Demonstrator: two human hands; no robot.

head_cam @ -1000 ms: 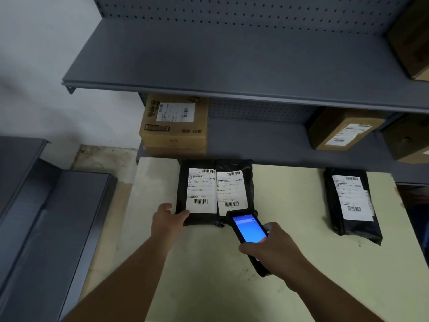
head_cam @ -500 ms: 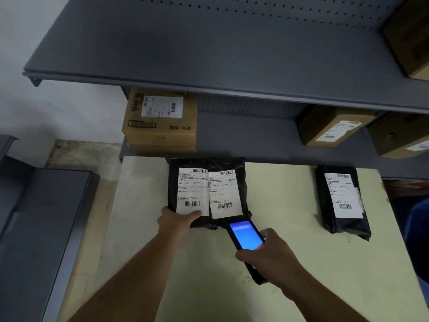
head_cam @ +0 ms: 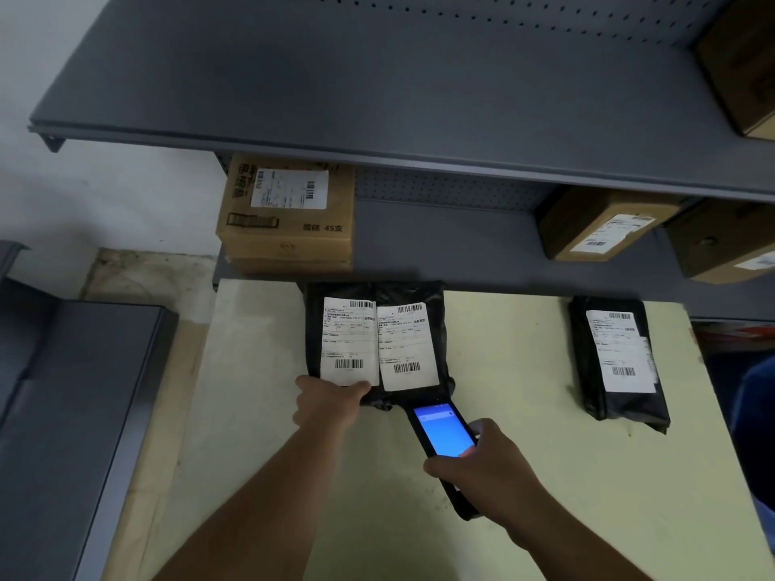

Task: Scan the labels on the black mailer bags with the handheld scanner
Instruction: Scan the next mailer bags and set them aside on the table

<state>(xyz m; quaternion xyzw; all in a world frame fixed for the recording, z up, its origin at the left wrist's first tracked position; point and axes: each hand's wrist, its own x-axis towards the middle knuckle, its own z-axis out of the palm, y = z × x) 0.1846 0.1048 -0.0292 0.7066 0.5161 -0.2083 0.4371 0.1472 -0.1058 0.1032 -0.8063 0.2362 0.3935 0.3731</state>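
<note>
Two black mailer bags lie side by side at the table's far edge: the left bag [head_cam: 313, 329] and the right bag [head_cam: 440, 329], each with a white barcode label. My left hand [head_cam: 325, 406] grips the near edge of the left bag, thumb on its label. My right hand [head_cam: 490, 467] holds the black handheld scanner [head_cam: 440, 434], its blue screen lit and its head just below the right bag's label. A third black mailer bag [head_cam: 620, 404] with a label lies apart at the right.
The pale yellow table [head_cam: 524, 517] stands against grey metal shelving [head_cam: 377, 98]. Labelled cardboard boxes sit on the lower shelf: one [head_cam: 289, 245] behind the two bags, others [head_cam: 599, 232] at the right. A grey shelf unit [head_cam: 75, 392] stands at the left.
My left hand slid from beside the left bag onto its near edge and took hold. The scanner moved forward toward the right bag. The camera view shifted a little.
</note>
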